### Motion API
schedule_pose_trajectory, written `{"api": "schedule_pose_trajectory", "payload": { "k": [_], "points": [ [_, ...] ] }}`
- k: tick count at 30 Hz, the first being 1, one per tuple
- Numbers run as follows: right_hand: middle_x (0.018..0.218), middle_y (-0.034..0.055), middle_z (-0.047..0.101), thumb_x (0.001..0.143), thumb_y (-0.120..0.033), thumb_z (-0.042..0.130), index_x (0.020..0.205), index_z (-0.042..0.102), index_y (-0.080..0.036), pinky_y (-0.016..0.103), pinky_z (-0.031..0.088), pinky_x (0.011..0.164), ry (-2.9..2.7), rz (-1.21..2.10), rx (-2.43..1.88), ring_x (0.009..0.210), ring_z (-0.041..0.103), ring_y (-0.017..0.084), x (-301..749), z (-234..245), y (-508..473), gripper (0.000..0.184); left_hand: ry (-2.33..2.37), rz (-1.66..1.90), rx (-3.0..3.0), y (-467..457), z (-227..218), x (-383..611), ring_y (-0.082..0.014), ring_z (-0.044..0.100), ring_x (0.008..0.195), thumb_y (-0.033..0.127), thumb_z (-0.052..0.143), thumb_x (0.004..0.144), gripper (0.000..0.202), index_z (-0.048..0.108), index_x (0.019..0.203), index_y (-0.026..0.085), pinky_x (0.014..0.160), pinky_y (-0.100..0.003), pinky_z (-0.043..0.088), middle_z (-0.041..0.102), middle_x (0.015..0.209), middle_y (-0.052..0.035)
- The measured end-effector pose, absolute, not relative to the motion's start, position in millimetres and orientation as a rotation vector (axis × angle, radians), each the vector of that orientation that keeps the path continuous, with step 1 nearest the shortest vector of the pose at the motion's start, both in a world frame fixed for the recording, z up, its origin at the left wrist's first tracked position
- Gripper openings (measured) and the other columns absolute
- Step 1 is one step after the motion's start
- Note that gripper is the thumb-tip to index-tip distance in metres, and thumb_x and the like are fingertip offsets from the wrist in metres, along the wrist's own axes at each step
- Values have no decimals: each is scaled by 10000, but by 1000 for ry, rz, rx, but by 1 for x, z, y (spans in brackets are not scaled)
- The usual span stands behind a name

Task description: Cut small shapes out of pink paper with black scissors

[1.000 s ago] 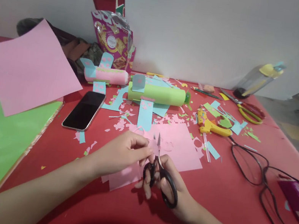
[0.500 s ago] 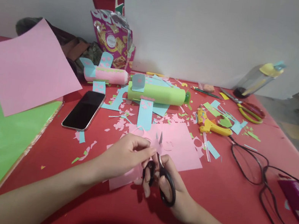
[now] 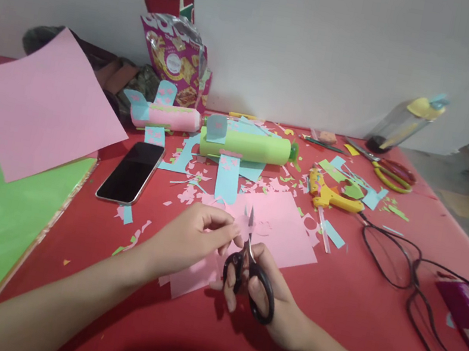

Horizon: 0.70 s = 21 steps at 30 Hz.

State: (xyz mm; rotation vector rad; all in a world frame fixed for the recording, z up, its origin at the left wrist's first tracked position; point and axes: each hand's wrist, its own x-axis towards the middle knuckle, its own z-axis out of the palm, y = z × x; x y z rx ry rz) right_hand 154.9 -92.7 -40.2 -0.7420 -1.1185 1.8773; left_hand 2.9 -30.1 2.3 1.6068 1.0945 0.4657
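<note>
Pinching a pink scrap (image 3: 246,225), the left hand (image 3: 200,238) has edged toward nine o'clock, the right hand (image 3: 276,279) gripping barely parted scissors (image 3: 249,251), seemingly mid-trim.

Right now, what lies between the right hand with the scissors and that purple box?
The head view shows red table beside the right hand, then looped black cord nearer the purple box.

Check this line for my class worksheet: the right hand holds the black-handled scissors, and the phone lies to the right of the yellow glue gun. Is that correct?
Not quite: the phone lies to the left of the yellow glue gun, as the head view shows. The right hand does hold the black-handled scissors.
</note>
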Motion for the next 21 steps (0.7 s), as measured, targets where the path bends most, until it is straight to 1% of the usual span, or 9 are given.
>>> {"api": "schedule_pose_trajectory", "payload": {
  "k": [5,9,12,18,21],
  "points": [
    [761,-25,429,784,-492,465,804,304,-233,324,400,634,-1137,1857,-747,532,448,79,155,-42,-93,306,1108,465,1675,-30,2,3,-103,487,559,275,398,792,296,525,551,159,545,-202,369,503,540,28],
    [688,-18,465,790,-530,419,816,307,-227,308,352,612,-1209,1800,-755,569,446,119,155,-43,-93,324,1082,467,1672,-33,2,6,-92,474,523,254,390,793,316,449,494,167,530,-193,357,507,510,39],
    [685,-14,471,796,-529,409,823,305,-225,300,335,603,-1219,1775,-744,574,441,124,155,-44,-93,322,1065,448,1663,-34,2,8,-84,441,482,262,377,804,323,416,496,175,505,-190,336,484,472,52],
    [644,-23,461,798,-528,402,812,297,-232,290,321,578,-1247,1786,-765,557,414,128,156,-45,-93,315,1080,456,1693,-33,3,6,-79,410,505,211,396,788,298,415,494,168,527,-186,326,461,503,53],
    [662,-25,447,799,-512,417,809,298,-231,294,336,585,-1215,1790,-759,558,416,120,156,-44,-93,305,1093,449,1715,-32,4,5,-81,404,512,205,403,779,286,428,497,165,530,-186,327,445,504,52]
  ]
}}
